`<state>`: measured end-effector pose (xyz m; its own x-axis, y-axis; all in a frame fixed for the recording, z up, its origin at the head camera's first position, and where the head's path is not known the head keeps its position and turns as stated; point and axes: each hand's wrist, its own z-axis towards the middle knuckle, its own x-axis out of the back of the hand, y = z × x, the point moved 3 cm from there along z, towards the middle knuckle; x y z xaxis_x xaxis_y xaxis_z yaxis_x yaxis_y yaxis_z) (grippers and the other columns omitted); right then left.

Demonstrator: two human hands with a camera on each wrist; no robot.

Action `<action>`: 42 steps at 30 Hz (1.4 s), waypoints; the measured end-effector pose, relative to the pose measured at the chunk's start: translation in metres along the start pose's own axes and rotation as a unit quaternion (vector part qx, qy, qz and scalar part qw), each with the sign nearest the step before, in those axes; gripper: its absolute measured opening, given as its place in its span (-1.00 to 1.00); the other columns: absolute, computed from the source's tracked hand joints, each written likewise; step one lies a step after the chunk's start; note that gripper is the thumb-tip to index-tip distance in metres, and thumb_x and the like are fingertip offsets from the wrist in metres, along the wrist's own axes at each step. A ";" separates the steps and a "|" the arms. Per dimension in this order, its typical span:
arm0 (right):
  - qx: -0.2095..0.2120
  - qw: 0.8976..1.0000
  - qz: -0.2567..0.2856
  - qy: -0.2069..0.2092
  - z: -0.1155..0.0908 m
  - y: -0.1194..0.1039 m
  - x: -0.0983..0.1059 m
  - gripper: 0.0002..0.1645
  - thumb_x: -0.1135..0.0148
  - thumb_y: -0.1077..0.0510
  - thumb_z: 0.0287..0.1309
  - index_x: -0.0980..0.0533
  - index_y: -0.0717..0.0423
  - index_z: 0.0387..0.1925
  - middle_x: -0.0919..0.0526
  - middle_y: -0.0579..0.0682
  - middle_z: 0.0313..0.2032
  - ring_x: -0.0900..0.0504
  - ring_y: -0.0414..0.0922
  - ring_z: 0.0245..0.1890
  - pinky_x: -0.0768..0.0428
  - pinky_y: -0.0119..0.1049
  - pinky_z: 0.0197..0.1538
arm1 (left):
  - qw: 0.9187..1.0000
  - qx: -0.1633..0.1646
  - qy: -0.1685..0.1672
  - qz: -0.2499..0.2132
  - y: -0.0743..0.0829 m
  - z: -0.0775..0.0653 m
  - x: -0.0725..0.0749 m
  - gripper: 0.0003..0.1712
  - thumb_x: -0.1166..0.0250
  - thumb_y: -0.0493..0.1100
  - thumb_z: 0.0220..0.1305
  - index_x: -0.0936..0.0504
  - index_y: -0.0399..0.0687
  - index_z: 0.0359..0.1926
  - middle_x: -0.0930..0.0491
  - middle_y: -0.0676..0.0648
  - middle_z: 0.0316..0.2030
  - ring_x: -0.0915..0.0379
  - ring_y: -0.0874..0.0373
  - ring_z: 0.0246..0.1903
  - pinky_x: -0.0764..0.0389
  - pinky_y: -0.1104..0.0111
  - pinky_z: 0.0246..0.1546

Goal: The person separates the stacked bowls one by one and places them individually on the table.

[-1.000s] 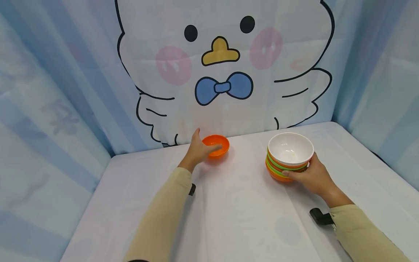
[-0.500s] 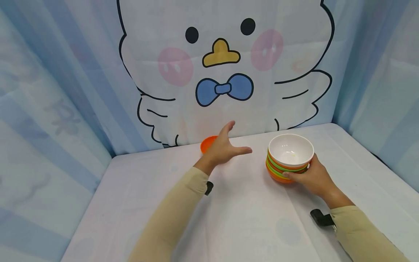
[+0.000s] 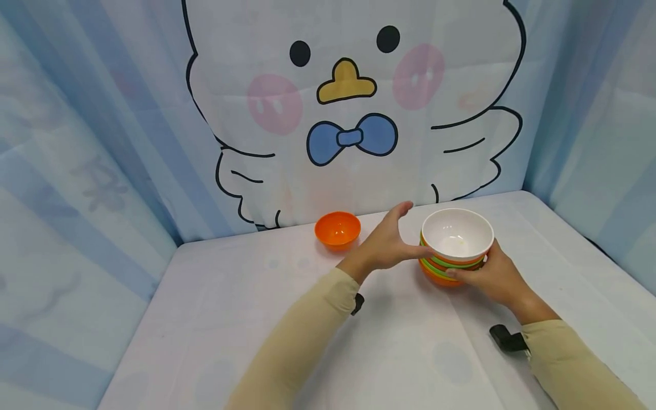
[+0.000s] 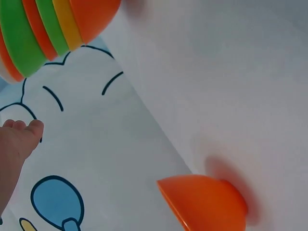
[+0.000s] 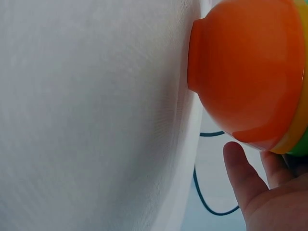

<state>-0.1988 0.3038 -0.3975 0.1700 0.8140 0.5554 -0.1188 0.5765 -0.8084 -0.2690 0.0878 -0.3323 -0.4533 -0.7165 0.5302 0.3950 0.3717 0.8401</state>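
A stack of several nested bowls [image 3: 448, 273], orange, green and yellow with a white bowl [image 3: 456, 236] on top, stands on the right half of the table. My right hand [image 3: 494, 279] holds it from the right, thumb across the front and fingers behind. In the right wrist view the orange bottom bowl [image 5: 250, 72] shows its foot at the cloth. On the stack's left, my left hand [image 3: 386, 245] has its thumb and fingers spread wide, thumb tip right at the rim. Behind that forearm sits a single orange bowl [image 3: 337, 229], upright near the back edge.
A white cloth [image 3: 389, 353] covers the table. Behind it hangs a curtain [image 3: 353, 182] printed with a cartoon bird, and blue curtains [image 3: 77, 171] close in both sides. A black camera mount [image 3: 507, 339] juts from the right wrist.
My left hand has left the single orange bowl and moved right to the stack, fingers spread throughout. The orange bowl stays where it was. My right hand keeps holding the stack in place.
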 end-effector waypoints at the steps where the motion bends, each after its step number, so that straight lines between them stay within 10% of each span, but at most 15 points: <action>1: -0.001 1.000 0.000 -0.002 0.000 0.000 0.000 0.26 -0.57 0.08 0.02 0.08 0.33 0.48 -0.22 0.42 0.30 -0.26 0.39 0.25 -0.29 0.42 0.21 | 1.000 0.000 0.000 0.000 0.001 0.001 -0.003 0.20 -0.59 0.04 0.03 -0.07 -0.05 0.55 -0.15 -0.04 0.49 -0.12 0.10 0.43 -0.29 0.13 0.35; 17: 0.009 1.000 -0.012 0.000 0.002 0.001 0.002 0.25 -0.56 0.10 0.00 0.07 0.35 0.48 -0.22 0.42 0.30 -0.27 0.39 0.23 -0.33 0.41 0.18 | 0.997 -0.012 0.009 -0.076 0.002 0.015 -0.041 0.17 -0.61 -0.06 0.01 -0.10 -0.12 0.52 -0.26 0.00 0.39 -0.35 0.25 0.20 -0.37 0.49 0.19; 42: 0.025 1.000 0.004 0.004 0.002 0.002 0.001 0.26 -0.57 0.15 -0.01 0.08 0.30 0.49 -0.22 0.39 0.31 -0.27 0.37 0.23 -0.34 0.40 0.18 | 0.998 0.001 0.026 -0.054 -0.001 0.018 -0.047 0.17 -0.62 0.00 -0.02 -0.15 -0.05 0.51 -0.38 0.07 0.27 -0.41 0.28 0.09 -0.48 0.45 0.10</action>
<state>-0.2005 0.3062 -0.3983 0.1768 0.8178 0.5476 -0.1681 0.5733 -0.8019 -0.2627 0.1318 -0.3557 -0.4513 -0.7814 0.4309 0.3445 0.2928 0.8920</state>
